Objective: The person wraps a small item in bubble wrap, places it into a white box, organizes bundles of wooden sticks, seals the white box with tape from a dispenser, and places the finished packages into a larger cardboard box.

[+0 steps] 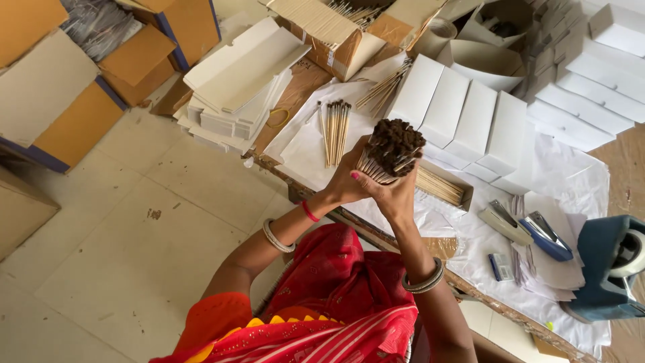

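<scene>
Both my hands are raised above the low table and wrapped around one thick bundle of thin sticks (392, 149) with dark brown tips pointing up toward me. My left hand (348, 180) grips the bundle's left side. My right hand (398, 193) cups it from below and from the right. A smaller loose bunch of sticks (334, 129) lies on white paper on the table, just beyond my left hand. An open shallow box with more sticks (440, 186) sits right of my hands.
A row of closed white boxes (463, 121) stands behind the bundle. Two staplers (531, 228) and a blue tape dispenser (608, 265) lie at the right. Flat white box blanks (235, 81) are stacked at the left, cardboard cartons (80, 101) on the floor.
</scene>
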